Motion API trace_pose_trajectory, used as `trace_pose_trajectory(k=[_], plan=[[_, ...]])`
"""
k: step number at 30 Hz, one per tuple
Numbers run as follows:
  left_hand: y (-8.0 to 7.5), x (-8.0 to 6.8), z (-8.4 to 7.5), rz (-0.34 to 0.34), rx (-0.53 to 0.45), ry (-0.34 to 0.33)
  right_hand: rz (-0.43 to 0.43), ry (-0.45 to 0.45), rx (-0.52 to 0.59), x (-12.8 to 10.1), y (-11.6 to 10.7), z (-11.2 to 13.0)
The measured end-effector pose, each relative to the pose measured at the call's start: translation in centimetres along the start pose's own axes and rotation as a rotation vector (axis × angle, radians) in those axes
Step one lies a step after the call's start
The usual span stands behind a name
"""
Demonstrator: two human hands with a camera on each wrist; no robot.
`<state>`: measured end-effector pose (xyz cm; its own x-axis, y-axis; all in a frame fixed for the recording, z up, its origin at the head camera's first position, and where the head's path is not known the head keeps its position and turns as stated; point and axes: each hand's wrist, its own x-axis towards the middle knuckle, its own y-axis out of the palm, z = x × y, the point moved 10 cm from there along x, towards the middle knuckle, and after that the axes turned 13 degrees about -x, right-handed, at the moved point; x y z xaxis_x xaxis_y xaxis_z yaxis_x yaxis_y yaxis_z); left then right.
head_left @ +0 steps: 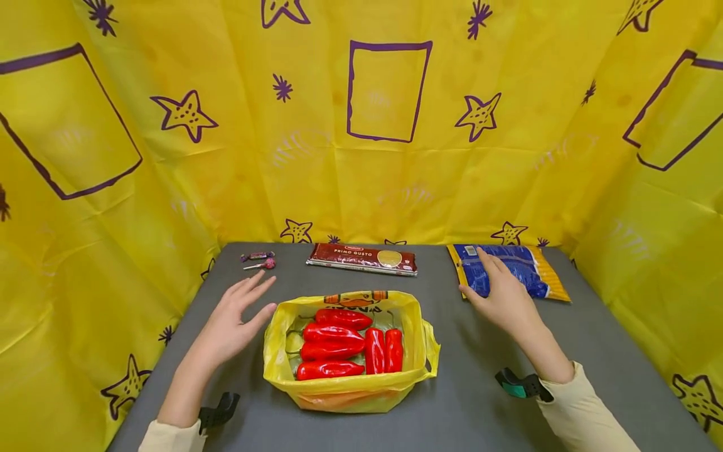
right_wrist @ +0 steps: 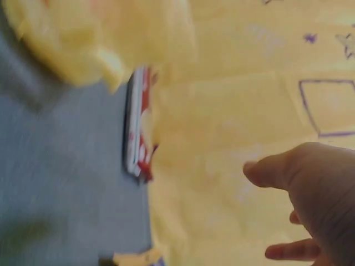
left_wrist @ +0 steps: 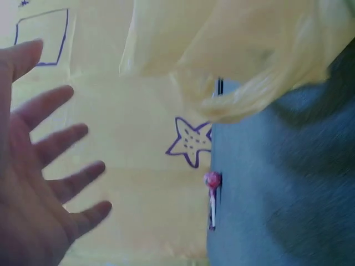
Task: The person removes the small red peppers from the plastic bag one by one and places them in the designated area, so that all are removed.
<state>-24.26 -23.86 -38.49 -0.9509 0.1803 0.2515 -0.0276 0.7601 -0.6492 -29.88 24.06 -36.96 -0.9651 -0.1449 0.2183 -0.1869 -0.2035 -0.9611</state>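
A yellow plastic bag [head_left: 350, 395] stands wide-mouthed at the middle of the table, with several red peppers [head_left: 333, 342] lying inside it. Left of the bag hovers my left hand [head_left: 234, 317], fingers spread and holding nothing; the left wrist view shows its palm and straight fingers [left_wrist: 72, 183]. Beyond it lie a lollipop [head_left: 262, 264] and a small purple-wrapped sweet [head_left: 257, 255]. My right hand [head_left: 505, 298] is over the near side of a blue and yellow packet [head_left: 522, 270], its fingers extended; contact is not plain. In the right wrist view the thumb [right_wrist: 272, 172] points out freely.
A dark red spaghetti packet [head_left: 361, 258] lies along the back of the grey table [head_left: 452, 402]. Yellow cloth [head_left: 390, 182] with purple drawings hangs behind and on both sides. Each wrist wears a black strap [head_left: 219, 409].
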Motion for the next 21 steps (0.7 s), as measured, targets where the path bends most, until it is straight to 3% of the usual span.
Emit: trace_pose_trajectory(k=[4,7,15,21], plan=[[0.2,-1.5,-1.3,-0.127,-0.015,0.085,-0.099,-0.073,0.096,0.4,-1.0,2.4],[0.7,-2.3,-1.7,-0.170,-0.001,0.107,-0.133,-0.128,0.151,0.7,-1.3,4.3],[2.2,-2.8,-2.3,-0.143,0.003,0.155,-0.117,-0.229,0.337,1.9,-1.2,9.3],[3.9,-2.5,-1.4,-0.041,0.006,0.070,-0.098,-0.317,0.442,2.8,-1.7,13.6]])
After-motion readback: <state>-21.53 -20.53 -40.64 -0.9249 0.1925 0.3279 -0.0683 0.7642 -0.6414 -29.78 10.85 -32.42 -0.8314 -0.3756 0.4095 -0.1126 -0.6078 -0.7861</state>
